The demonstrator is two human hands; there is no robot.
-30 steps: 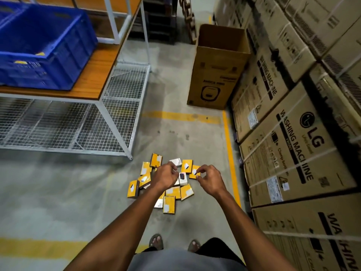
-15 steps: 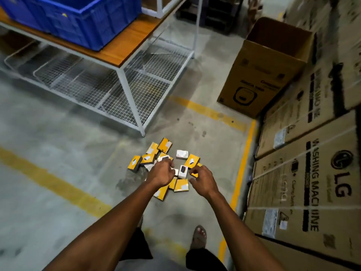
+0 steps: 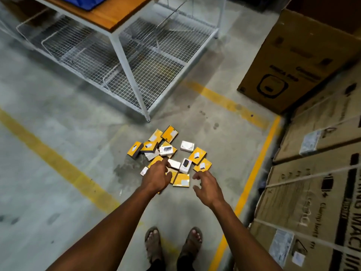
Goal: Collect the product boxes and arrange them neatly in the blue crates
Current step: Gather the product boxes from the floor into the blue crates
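Observation:
Several small yellow and white product boxes [image 3: 169, 134] lie scattered in a heap on the concrete floor. My left hand [image 3: 157, 176] reaches down over the near side of the heap, fingers spread and holding nothing, hiding a few boxes. My right hand [image 3: 208, 184] hovers just right of a yellow box [image 3: 181, 180], fingers loosely spread, empty. A corner of a blue crate [image 3: 88, 1] shows on the wooden tabletop [image 3: 115, 15] at the top edge.
A white metal table leg [image 3: 130, 75] and wire mesh shelf [image 3: 148, 61] stand just beyond the heap. Large cardboard cartons [image 3: 316, 192] wall off the right side, with an open carton [image 3: 298, 61] behind. Yellow floor lines cross the concrete. My feet [image 3: 172, 245] stand below.
Both hands, curled near the heap before, have spread their fingers and lowered toward the boxes. The view has tilted down, so the blue crate slid almost out of frame.

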